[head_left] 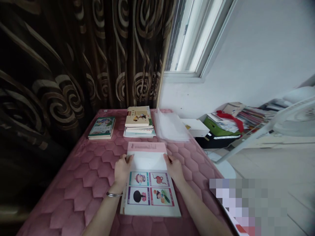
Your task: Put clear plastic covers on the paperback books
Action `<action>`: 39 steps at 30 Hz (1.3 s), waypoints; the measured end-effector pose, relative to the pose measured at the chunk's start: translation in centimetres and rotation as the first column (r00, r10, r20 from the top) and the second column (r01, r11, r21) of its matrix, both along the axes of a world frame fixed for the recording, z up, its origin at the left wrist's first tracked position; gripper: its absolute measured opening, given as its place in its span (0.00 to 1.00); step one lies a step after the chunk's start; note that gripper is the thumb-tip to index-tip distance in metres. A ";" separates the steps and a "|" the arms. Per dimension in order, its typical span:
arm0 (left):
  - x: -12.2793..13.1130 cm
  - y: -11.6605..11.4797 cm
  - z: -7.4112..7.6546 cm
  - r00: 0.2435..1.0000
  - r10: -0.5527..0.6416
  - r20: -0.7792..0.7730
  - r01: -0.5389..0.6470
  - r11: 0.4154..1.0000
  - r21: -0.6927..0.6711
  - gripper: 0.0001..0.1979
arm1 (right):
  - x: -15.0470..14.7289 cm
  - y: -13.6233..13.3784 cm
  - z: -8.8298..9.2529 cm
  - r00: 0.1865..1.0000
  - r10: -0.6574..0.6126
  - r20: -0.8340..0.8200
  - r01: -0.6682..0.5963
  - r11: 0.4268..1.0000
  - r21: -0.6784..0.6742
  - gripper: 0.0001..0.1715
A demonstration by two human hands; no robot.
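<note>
A picture book [151, 209] lies in front of me on the pink quilted surface. Four-square coloured drawings fill its lower part, and a white band and a pink strip with small print lie above them. My left hand [122, 167], with a silver bangle on the wrist, is closed on the book's left edge, thumb on top. On the opposite edge my right hand [174, 167] grips it the same way. The fingers under the book are hidden. Just beyond lies a stack of books [139, 119], with a green-covered book [102, 127] to its left.
Clear plastic sheets [171, 126] lie right of the stack. A white box [195, 127] and a green bag with papers [218, 124] stand beyond the right edge. A white fan [258, 137] is at the right; a dark patterned curtain [98, 49] hangs behind and left.
</note>
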State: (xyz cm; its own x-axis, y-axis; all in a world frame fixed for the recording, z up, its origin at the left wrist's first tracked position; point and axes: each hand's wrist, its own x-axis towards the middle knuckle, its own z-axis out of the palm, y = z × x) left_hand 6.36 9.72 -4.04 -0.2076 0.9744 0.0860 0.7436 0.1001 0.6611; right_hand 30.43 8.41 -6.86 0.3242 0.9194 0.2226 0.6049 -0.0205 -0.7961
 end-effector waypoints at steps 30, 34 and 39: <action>5.5 0.8 -2.1 0.661 -0.572 -0.486 0.621 0.781 -0.074 0.24 | -1.8 0.5 2.1 0.859 0.058 0.509 0.122 0.942 -0.313 0.20; 5.6 0.7 -2.2 0.668 -0.578 -0.468 0.606 0.788 -0.108 0.26 | -1.6 0.3 2.1 0.820 0.079 0.567 0.114 0.948 -0.297 0.21; 5.6 0.8 -2.2 0.662 -0.575 -0.480 0.609 0.787 -0.102 0.25 | -2.8 1.1 2.6 0.740 0.106 0.665 0.034 0.980 -0.195 0.22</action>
State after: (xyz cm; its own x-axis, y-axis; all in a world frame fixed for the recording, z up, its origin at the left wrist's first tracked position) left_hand 11.93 10.53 -6.22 0.4931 0.8667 0.0749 0.8422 -0.4972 0.2085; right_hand 27.60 9.51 -4.26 0.1214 0.9728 0.1972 0.9818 -0.0885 -0.1683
